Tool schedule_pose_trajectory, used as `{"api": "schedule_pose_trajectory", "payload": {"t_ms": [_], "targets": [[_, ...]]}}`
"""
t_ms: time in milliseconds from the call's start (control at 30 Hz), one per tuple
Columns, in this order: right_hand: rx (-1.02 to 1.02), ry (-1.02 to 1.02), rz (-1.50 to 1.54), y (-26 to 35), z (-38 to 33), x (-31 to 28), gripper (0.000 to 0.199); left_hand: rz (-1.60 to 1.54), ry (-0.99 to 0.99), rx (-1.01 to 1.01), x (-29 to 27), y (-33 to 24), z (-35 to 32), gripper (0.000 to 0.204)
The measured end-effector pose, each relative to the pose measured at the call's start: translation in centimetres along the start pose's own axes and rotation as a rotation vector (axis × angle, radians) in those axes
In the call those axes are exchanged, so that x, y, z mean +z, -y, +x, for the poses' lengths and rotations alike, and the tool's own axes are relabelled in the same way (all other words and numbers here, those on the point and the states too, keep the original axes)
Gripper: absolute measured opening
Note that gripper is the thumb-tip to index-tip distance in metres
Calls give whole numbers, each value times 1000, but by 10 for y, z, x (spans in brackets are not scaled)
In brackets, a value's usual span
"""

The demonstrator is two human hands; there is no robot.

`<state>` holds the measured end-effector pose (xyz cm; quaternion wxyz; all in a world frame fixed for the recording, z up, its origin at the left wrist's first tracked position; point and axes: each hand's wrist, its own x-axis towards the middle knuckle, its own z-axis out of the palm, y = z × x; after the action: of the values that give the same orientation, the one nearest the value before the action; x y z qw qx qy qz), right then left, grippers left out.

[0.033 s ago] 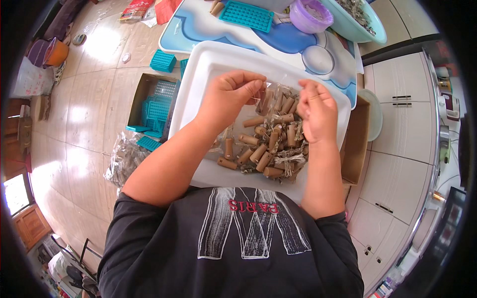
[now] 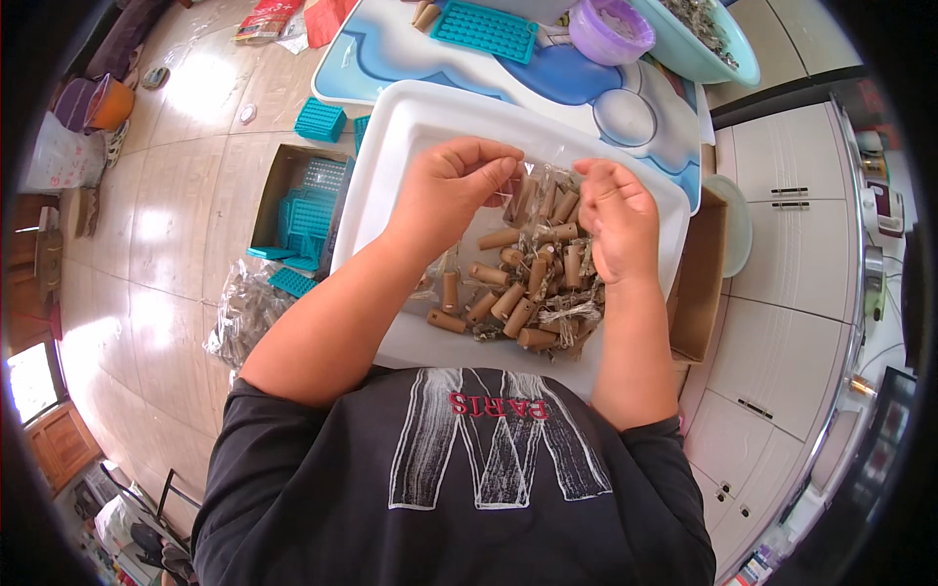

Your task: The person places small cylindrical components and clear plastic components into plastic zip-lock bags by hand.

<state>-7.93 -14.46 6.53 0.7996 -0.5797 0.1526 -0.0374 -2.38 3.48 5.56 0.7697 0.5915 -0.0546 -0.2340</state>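
My left hand is closed in a pinch at the edge of a small clear plastic bag with a brown cylinder in it. To its right, my right hand is raised over the pile with its fingers curled and thumb close to them; what they hold, if anything, is hidden. Beneath both hands lies a heap of brown cork-like cylinders, several with bundles of thin wire attached. The heap sits in a white plastic tray in front of me.
Teal plastic grids fill a cardboard box at the left, beside a clear bag of wiry bundles. A purple bowl, a pale green basin and a teal grid stand on the patterned table. An open carton is at the right.
My right hand has shifted slightly to the left, nearer my left hand. My left hand and the heap look the same.
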Motion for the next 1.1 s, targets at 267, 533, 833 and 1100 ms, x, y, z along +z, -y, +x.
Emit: {"api": "schedule_pose_trajectory", "payload": {"t_ms": [267, 533, 833, 1100], "targets": [[-1, 49, -114, -4, -3, 8, 11, 55, 39, -3, 2, -1, -1, 14], [96, 42, 117, -14, 1, 2, 10, -106, 61, -38, -3, 0, -2, 12], [-62, 36, -211, -24, 3, 16, 17, 241, 31, 169, -4, 9, -2, 16], [-181, -226, -324, -2, 5, 0, 18, 1530, -23, 172, -24, -16, -6, 18]]}}
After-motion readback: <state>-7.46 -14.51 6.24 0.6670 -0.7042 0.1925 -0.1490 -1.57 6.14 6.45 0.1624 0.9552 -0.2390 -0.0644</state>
